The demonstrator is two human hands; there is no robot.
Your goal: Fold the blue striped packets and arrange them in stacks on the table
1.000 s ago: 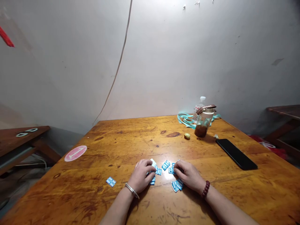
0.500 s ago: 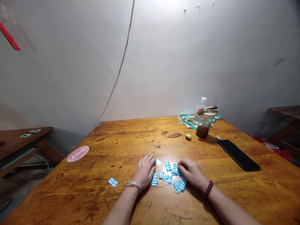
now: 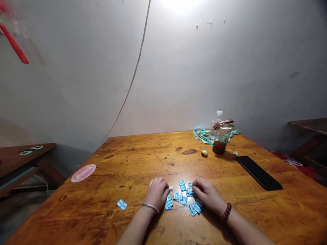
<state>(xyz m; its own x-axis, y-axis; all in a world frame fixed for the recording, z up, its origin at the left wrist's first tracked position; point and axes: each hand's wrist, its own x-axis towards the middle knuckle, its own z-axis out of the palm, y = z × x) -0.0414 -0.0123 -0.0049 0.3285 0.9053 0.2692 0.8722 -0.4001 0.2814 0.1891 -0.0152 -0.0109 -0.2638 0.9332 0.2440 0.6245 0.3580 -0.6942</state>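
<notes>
L hand & R hand curled, can't tell if clamped; blue-wht cards mostly btwn, lone card left of L hand.

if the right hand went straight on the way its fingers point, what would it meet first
Most likely the small cluster of blue-and-white cards right at the tips of the right hand; it may already touch them, but the contact is hidden.

Cards on the table, phone right, bottles farther back.
</notes>
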